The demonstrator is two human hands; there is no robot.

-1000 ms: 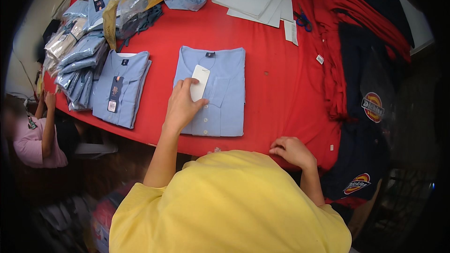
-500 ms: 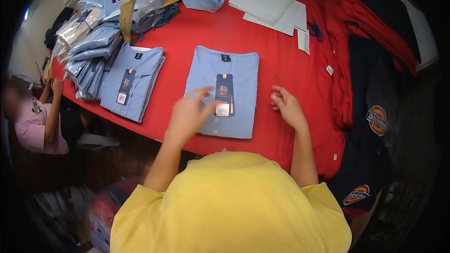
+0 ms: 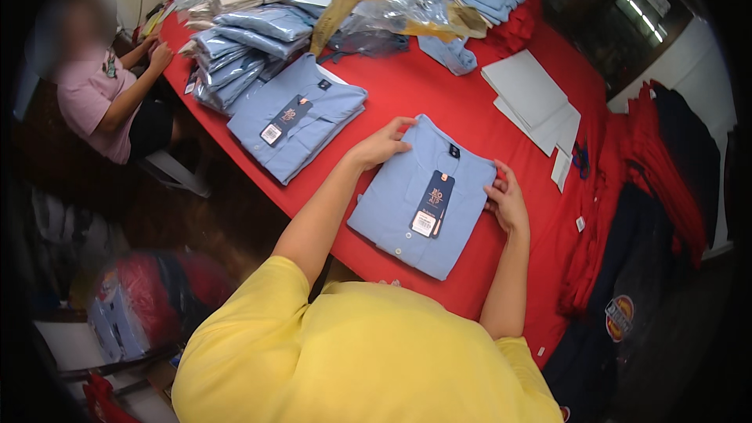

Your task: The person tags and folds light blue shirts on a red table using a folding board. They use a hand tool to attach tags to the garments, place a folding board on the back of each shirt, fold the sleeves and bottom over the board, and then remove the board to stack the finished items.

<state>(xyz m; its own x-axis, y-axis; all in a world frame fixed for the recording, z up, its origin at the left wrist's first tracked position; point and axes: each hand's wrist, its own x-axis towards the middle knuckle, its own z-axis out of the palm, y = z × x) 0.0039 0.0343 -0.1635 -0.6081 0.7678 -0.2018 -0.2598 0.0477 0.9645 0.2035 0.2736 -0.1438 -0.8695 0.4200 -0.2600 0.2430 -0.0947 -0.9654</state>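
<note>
A folded light-blue shirt [image 3: 389, 202] lies face up on the red-covered table [image 3: 329, 223], its neckline turned away from me. A dark hang tag [image 3: 433, 200] with a white label rests on its front, and small buttons show below the tag. My left hand [image 3: 381, 145] pinches the shirt's far left corner. On the far right corner, my right hand [image 3: 507, 198] has its fingers closed at the edge; their undersides are hidden. To the left is a stack of similar folded blue shirts [image 3: 317, 121] with a like tag on top.
Bagged garments [image 3: 254, 27] are piled at the far left, beside crumpled clear plastic [image 3: 376, 8]. White sheets [image 3: 525, 86] and dark-handled scissors [image 3: 580, 160] lie to the right. Red and navy clothes [image 3: 619, 196] drape the right edge. Another person [image 3: 98, 102] sits at the left.
Both hands have moved from beside and over the shirt to its far corners and taken hold. The view has turned, so the shirt now appears tilted and farther right.
</note>
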